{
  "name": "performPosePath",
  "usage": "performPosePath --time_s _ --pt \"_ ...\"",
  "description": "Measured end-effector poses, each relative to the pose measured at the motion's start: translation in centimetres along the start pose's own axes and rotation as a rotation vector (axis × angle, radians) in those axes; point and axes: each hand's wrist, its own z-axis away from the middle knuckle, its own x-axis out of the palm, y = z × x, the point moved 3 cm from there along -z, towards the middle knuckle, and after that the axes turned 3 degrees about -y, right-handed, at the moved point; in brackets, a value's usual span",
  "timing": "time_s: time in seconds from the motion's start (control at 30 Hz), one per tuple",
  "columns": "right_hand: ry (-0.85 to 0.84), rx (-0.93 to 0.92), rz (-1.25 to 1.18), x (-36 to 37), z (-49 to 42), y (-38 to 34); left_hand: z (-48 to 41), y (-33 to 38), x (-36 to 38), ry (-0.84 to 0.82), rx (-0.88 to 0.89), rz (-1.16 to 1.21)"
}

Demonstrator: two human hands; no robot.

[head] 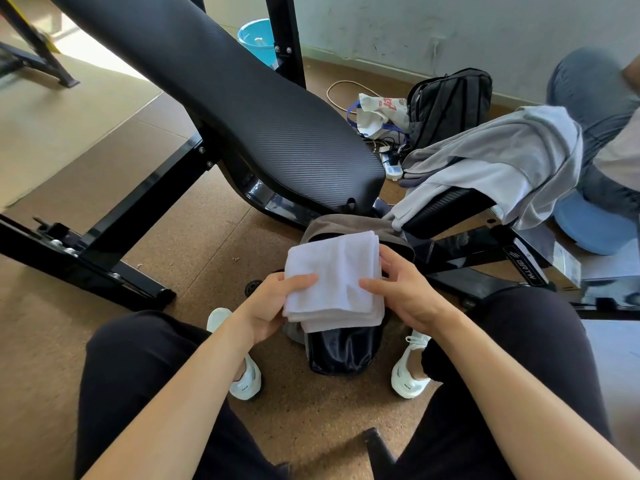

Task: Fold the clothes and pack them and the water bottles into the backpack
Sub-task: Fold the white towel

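Observation:
A folded white towel (pixel 334 271) is held over the open backpack (pixel 343 351), which stands on the floor between my feet with its dark lining showing. My left hand (pixel 273 303) grips the towel's left edge, thumb on top and fingers underneath. My right hand (pixel 398 289) holds its right side, thumb on the top face and fingers curled round the far edge. A grey garment (pixel 502 157) lies unfolded, draped over the bench seat at the right. No water bottle shows in this view.
A black weight bench (pixel 242 98) slants across the middle, its frame (pixel 86 251) spreading over the cork floor. A second dark backpack (pixel 450 102), a white bag (pixel 377 112) and cables lie by the wall. A person in jeans (pixel 588 98) sits at right. A blue bucket (pixel 256 38) stands behind.

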Motion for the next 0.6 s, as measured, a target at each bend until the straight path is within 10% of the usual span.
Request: performPosePath --time_s 0.6 --pt "0.141 -0.11 0.007 0.3 -0.1 0.1 -0.3 0.4 0.3 0.271 0.322 -0.171"
